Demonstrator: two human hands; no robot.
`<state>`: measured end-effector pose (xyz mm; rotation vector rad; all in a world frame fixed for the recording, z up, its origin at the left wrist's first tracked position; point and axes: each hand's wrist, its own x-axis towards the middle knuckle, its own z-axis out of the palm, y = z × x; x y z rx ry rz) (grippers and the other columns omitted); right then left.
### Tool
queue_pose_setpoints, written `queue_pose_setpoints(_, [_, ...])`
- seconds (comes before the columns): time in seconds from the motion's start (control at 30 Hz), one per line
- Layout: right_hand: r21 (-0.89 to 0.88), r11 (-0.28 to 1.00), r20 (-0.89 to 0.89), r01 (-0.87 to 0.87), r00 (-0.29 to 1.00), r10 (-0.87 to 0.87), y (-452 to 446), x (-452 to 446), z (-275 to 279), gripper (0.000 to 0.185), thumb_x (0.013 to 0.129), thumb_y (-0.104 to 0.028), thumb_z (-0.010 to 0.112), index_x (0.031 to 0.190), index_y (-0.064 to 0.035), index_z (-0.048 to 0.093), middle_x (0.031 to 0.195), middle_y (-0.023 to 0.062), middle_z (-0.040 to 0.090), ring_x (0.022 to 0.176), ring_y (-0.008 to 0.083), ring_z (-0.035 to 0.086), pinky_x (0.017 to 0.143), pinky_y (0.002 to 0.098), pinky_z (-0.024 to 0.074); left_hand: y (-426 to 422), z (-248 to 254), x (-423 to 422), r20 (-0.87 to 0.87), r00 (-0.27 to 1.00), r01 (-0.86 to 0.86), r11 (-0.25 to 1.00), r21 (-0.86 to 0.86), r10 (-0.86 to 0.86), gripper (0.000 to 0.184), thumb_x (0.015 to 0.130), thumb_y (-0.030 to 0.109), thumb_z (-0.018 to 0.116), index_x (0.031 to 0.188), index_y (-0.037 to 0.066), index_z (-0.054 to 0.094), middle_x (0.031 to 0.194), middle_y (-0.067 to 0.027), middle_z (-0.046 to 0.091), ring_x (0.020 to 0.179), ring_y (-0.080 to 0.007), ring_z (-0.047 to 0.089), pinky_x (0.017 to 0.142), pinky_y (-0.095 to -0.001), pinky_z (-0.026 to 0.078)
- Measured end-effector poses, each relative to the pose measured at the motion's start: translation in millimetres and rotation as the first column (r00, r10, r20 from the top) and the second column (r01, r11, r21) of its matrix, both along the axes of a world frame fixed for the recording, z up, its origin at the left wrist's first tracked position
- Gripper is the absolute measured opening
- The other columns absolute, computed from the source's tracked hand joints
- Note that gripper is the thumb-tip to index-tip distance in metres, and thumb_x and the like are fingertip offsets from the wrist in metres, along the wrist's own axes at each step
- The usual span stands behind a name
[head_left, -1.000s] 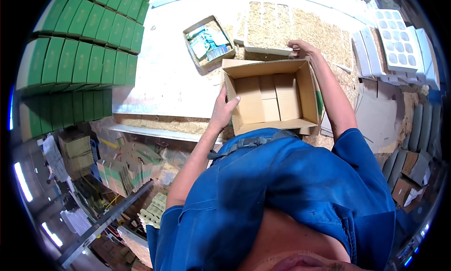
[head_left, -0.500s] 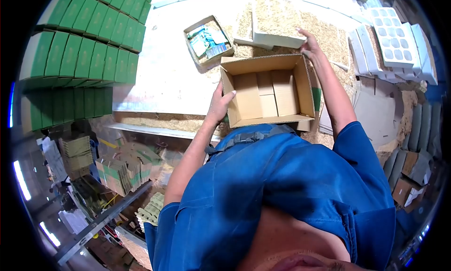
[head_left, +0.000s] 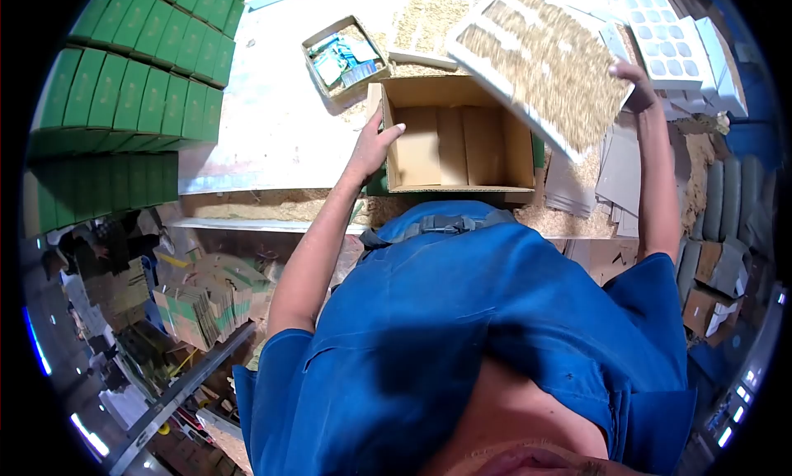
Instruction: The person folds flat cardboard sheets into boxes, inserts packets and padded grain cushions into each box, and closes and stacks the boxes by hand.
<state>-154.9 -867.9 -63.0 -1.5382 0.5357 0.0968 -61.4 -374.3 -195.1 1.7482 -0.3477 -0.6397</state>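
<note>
My left hand (head_left: pixel 373 152) grips the left wall of an open cardboard box (head_left: pixel 495 156), thumb inside and fingers outside. Nothing shows on the visible floor of the box. My right hand (head_left: pixel 638 88) holds a white foam tray (head_left: pixel 513 110) by its right edge. The tray is tilted above the box's right side and hides its far right corner. Light-brown shavings, blurred by motion, cover its top and partly fill its cells. Behind the box lies another white tray (head_left: pixel 422 59) with shavings on it.
A small carton (head_left: pixel 310 67) with blue-green packets stands at the back left. Green boxes (head_left: pixel 124 92) are stacked at far left. White foam trays (head_left: pixel 664 43) stand at the right, near grey cardboard sheets (head_left: pixel 619 167). Folded cardboard (head_left: pixel 202 299) lies at lower left.
My right hand has taken hold of the shavings-covered tray, lifted it off the table and swung it over the box's right side. My left hand stays on the box.
</note>
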Motion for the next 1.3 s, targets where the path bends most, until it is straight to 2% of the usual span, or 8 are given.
queue_pose_setpoints(0.1, [-0.032, 0.969, -0.098, -0.243, 0.966, 0.239, 30, -2, -2, 0.086, 0.054, -0.033, 0.068, 0.129, 0.0063, 0.052, 0.118, 0.0198, 0.059, 0.103, 0.0276, 0.058, 0.091, 0.0356, 0.0465, -1, 3, 1, 0.023, 1.0, 0.016, 1.0, 0.021, -0.016, 0.065, 0.087, 0.027, 0.058, 0.144, 0.0, 0.04, 0.134, -0.0205, 0.056, 0.123, -0.0279, 0.053, 0.106, -0.0347, 0.038])
queue_pose_setpoints(0.37, [-0.209, 0.747, -0.231, -0.632, 0.774, 0.59, 100, 62, -5, 0.075, 0.052, -0.034, 0.075, 0.116, 0.0016, 0.062, 0.104, 0.0158, 0.062, 0.096, 0.0256, 0.055, 0.086, 0.0349, 0.0433, -2, -13, 3, -0.061, 0.998, -0.008, 0.996, -0.083, 0.002, 0.058, 0.1, 0.041, 0.046, 0.141, 0.0, 0.044, 0.13, -0.0165, 0.059, 0.12, -0.0236, 0.054, 0.104, -0.0326, 0.038])
queue_pose_setpoints(0.67, [-0.214, 0.746, -0.236, -0.63, 0.775, 0.587, 141, 94, -11, 0.037, 0.063, -0.028, 0.079, 0.089, -0.0043, 0.068, 0.087, 0.0045, 0.062, 0.085, 0.0149, 0.055, 0.078, 0.0305, 0.0442, 7, 13, 2, -0.345, 0.939, -0.096, 0.973, -0.209, 0.018, 0.087, 0.094, 0.072, 0.028, 0.147, 0.003, 0.036, 0.139, -0.0168, 0.05, 0.131, -0.0242, 0.045, 0.108, -0.0341, 0.035])
queue_pose_setpoints(0.77, [-0.17, 0.626, -0.291, -0.761, 0.646, 0.706, 136, 106, -24, 0.036, 0.063, -0.031, 0.08, 0.085, -0.0062, 0.068, 0.083, 0.0046, 0.06, 0.08, 0.0146, 0.053, 0.071, 0.0306, 0.0434, -4, 36, 9, -0.041, 0.997, -0.065, 0.985, -0.162, 0.059, 0.08, 0.098, 0.064, 0.032, 0.154, 0.008, 0.022, 0.144, -0.0149, 0.044, 0.119, -0.0228, 0.053, 0.095, -0.0299, 0.044])
queue_pose_setpoints(0.8, [-0.199, 0.699, -0.266, -0.687, 0.724, 0.636, 139, 103, -27, 0.035, 0.062, -0.033, 0.081, 0.082, -0.0069, 0.068, 0.08, 0.0038, 0.06, 0.077, 0.0135, 0.051, 0.066, 0.0288, 0.0421, -13, 56, -4, -0.006, 0.998, -0.069, 0.988, -0.14, 0.069, 0.076, 0.099, 0.061, 0.033, 0.156, 0.015, 0.015, 0.151, -0.0159, 0.033, 0.138, -0.0279, 0.034, 0.112, -0.0413, 0.032])
queue_pose_setpoints(0.97, [-0.209, 0.686, -0.275, -0.697, 0.715, 0.642, 167, 102, -1, 0.032, 0.069, -0.035, 0.077, 0.061, -0.0095, 0.06, 0.055, -0.0059, 0.036, 0.053, 0.0081, 0.035, 0.048, 0.0273, 0.024, -17, 43, 9, 0.115, 0.987, -0.095, 0.988, -0.122, 0.109, 0.055, 0.106, 0.039, 0.033, 0.15, 0.008, 0.024, 0.144, -0.019, 0.043, 0.132, -0.0291, 0.043, 0.11, -0.0396, 0.032])
queue_pose_setpoints(1.23, [-0.13, 0.557, -0.264, -0.82, 0.57, 0.778, 166, 84, -16, 0.024, 0.076, -0.009, 0.074, 0.096, 0.0013, 0.065, 0.071, 0.0033, 0.064, 0.06, 0.0122, 0.059, 0.053, 0.0269, 0.0471, -25, 47, 6, 0.258, 0.962, -0.109, 0.993, 0.047, 0.093, 0.046, 0.102, 0.016, 0.038, 0.147, 0.009, 0.033, 0.147, -0.0201, 0.04, 0.136, -0.0314, 0.039, 0.113, -0.0399, 0.029])
queue_pose_setpoints(1.3, [-0.402, 0.261, -0.405, -0.878, 0.426, 0.809, 167, 86, -40, 0.032, 0.073, -0.004, 0.074, 0.104, 0.0007, 0.065, 0.087, 0.0122, 0.07, 0.078, 0.0222, 0.066, 0.07, 0.0319, 0.0514, -29, 44, 0, 0.421, 0.907, -0.094, 0.982, 0.163, 0.017, 0.049, 0.099, 0.013, 0.041, 0.147, 0.008, 0.033, 0.148, -0.0197, 0.038, 0.139, -0.0321, 0.036, 0.114, -0.0403, 0.028])
